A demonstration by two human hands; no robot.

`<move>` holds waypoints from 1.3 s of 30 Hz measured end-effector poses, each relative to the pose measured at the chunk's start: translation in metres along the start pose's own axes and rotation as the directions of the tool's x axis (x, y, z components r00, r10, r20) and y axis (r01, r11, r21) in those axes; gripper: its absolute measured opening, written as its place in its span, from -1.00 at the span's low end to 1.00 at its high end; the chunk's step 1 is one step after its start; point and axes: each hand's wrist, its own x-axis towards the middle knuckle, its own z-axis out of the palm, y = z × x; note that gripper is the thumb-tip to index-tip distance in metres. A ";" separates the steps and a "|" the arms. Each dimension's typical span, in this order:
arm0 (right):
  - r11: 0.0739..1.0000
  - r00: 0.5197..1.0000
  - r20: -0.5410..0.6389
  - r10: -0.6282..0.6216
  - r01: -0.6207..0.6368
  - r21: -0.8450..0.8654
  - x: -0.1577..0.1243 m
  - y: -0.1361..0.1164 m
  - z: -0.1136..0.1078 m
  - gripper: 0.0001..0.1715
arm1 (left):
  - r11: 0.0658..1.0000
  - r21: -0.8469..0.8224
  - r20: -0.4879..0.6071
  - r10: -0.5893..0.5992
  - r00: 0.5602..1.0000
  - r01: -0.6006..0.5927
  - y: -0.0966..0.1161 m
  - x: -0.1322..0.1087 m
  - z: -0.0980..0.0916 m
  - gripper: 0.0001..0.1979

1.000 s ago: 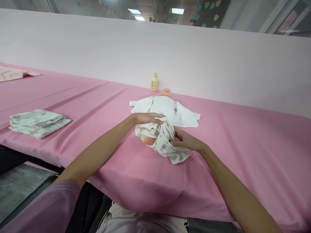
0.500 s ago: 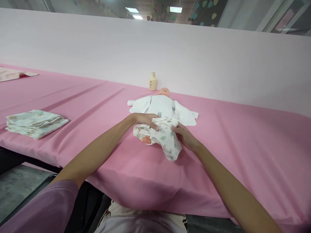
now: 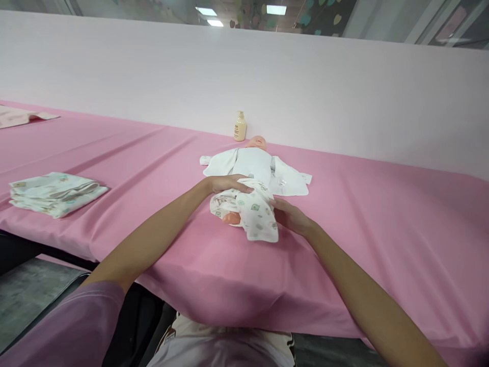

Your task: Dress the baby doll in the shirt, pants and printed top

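A baby doll (image 3: 257, 142) lies on its back in a white top (image 3: 250, 162), its sleeves spread to both sides and its head toward the wall. White baby pants (image 3: 260, 216) with a small print are bunched around its lower body. One bare foot (image 3: 232, 218) pokes out of the left leg opening; the right leg of the pants hangs flat toward me, and no foot shows there. My left hand (image 3: 228, 184) grips the waist of the pants, thumb on top. On the right edge of the cloth, my right hand (image 3: 291, 213) pinches the fabric, its fingertips partly hidden.
A pump bottle (image 3: 240, 127) stands behind the doll's head against the white wall (image 3: 344, 97). Folded printed cloths (image 3: 57, 194) lie at the left on the pink table cover (image 3: 160, 153). A pale pink cloth (image 3: 19, 116) is at the far left. The table's front edge is close to my body.
The loose right pant leg has swung left and flattened, its end now higher. My left thumb has moved up slightly along the waist; my right hand stays at the cloth's right edge.
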 end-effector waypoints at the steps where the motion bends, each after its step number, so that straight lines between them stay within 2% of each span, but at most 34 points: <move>1: 1.000 1.000 -0.013 -0.020 0.020 -0.002 0.000 0.001 -0.001 -0.52 | 1.000 -0.003 0.030 -0.008 1.000 0.008 0.000 0.001 0.000 -0.36; 5: 0.996 0.993 -0.077 -0.085 0.086 0.015 0.002 0.003 -0.002 -0.54 | 0.999 0.027 0.141 -0.033 0.990 0.030 0.000 0.003 -0.002 -0.51; 9: 0.997 0.995 -0.062 -0.078 0.078 -0.007 0.003 0.004 -0.004 -0.50 | 0.996 0.085 0.150 -0.038 0.988 0.025 0.002 0.002 -0.002 -0.60; 13: 0.987 0.999 0.037 0.026 -0.020 -0.158 -0.001 0.000 -0.004 -0.49 | 0.997 0.067 0.120 0.027 0.992 -0.035 0.003 0.000 0.001 -0.55; 17: 0.958 0.996 0.045 0.083 -0.067 -0.280 -0.004 -0.002 -0.005 -0.56 | 0.999 0.034 0.132 0.036 0.991 -0.040 0.004 -0.001 0.002 -0.47; 20: 0.972 0.999 0.031 -0.010 0.017 -0.234 -0.002 0.002 -0.006 -0.63 | 0.999 0.039 0.131 0.012 0.991 -0.017 0.005 0.001 0.001 -0.49; 22: 0.985 0.994 -0.020 -0.103 0.099 -0.139 0.001 0.004 -0.006 -0.60 | 0.997 0.081 0.151 -0.009 0.989 -0.003 0.006 0.002 0.002 -0.54; 24: 0.988 0.988 -0.060 -0.140 0.136 -0.072 0.003 0.004 -0.005 -0.56 | 0.991 0.133 0.181 -0.036 0.983 0.012 0.007 0.003 0.003 -0.58; 27: 0.990 0.993 -0.046 -0.110 0.106 -0.089 0.001 0.000 -0.003 -0.51 | 0.989 0.150 0.198 -0.023 0.980 -0.007 0.007 0.003 0.004 -0.61; 32: 0.948 0.999 0.035 0.027 -0.015 -0.318 -0.006 -0.007 -0.003 -0.40 | 0.994 0.034 0.162 0.100 0.982 -0.106 0.001 0.002 0.003 -0.52; 36: 0.909 0.986 0.069 0.150 -0.110 -0.403 -0.007 -0.008 -0.004 -0.48 | 0.997 0.027 0.139 0.071 0.988 -0.075 0.001 0.001 0.003 -0.47; 37: 0.914 0.987 0.064 0.148 -0.112 -0.391 -0.007 -0.007 -0.005 -0.50 | 0.998 0.040 0.138 0.052 0.989 -0.058 0.002 0.001 0.003 -0.48; 39: 0.953 0.997 0.021 0.068 -0.059 -0.298 -0.004 -0.006 -0.006 -0.48 | 0.997 0.072 0.145 0.015 0.989 -0.025 0.004 0.001 0.003 -0.48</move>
